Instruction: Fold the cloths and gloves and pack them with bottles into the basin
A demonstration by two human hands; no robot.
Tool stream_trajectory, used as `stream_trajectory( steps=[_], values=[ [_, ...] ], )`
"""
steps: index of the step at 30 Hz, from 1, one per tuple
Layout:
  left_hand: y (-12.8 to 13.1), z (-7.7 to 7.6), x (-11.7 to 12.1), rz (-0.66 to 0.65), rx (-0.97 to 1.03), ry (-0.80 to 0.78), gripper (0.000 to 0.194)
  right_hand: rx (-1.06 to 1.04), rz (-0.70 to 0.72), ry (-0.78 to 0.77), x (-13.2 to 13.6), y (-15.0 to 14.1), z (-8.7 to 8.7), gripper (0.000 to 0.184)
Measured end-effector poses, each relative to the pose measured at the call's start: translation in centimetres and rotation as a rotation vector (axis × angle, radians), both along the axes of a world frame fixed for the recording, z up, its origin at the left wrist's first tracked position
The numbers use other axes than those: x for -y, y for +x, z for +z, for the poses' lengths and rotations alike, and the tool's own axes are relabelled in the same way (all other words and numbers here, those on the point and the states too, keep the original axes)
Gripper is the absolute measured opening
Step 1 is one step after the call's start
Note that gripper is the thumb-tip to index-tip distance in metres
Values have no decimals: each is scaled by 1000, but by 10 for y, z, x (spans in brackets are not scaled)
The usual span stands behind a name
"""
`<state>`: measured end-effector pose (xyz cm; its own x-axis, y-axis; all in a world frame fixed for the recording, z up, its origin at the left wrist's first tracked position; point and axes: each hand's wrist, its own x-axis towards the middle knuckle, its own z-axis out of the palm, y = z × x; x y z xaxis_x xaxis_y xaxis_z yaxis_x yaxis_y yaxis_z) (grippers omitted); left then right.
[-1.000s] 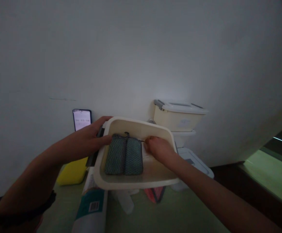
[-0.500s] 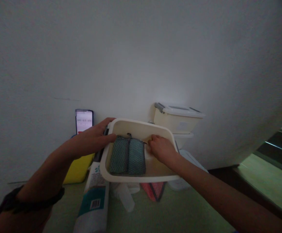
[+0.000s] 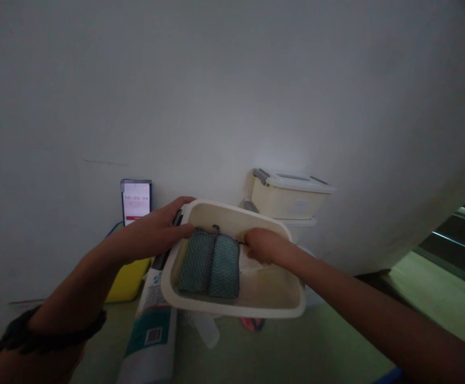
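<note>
A cream plastic basin (image 3: 232, 306) is held up in front of me. My left hand (image 3: 158, 232) grips its left rim, thumb over the edge. Inside lies a folded teal mesh cloth (image 3: 210, 262) with a dark loop at its top. My right hand (image 3: 261, 245) reaches into the basin just right of the cloth, fingers curled on something pale that I cannot make out. A dark band sits on my left wrist.
A lit phone (image 3: 136, 201) leans on the white wall. Below it stands a yellow container (image 3: 126, 280). A printed roll or bag (image 3: 150, 333) lies under the basin. Lidded cream storage boxes (image 3: 290, 196) are stacked at the right. Green floor spreads below.
The basin has tipped and come a little nearer me. My right hand has shifted slightly left, towards the cloth's right edge. My left hand keeps its grip on the rim.
</note>
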<state>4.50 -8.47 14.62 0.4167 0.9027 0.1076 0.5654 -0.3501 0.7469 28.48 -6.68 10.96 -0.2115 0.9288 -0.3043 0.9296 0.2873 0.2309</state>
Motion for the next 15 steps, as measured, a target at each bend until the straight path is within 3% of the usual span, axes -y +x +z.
stream_trajectory(
  steps=[8,15],
  values=[
    [2,1,3,26,5,2,58,17,-4,-142,-1,-1,2,33],
    [0,-1,1,1,-34,1,60,47,15,92,14,-9,4,33]
  ],
)
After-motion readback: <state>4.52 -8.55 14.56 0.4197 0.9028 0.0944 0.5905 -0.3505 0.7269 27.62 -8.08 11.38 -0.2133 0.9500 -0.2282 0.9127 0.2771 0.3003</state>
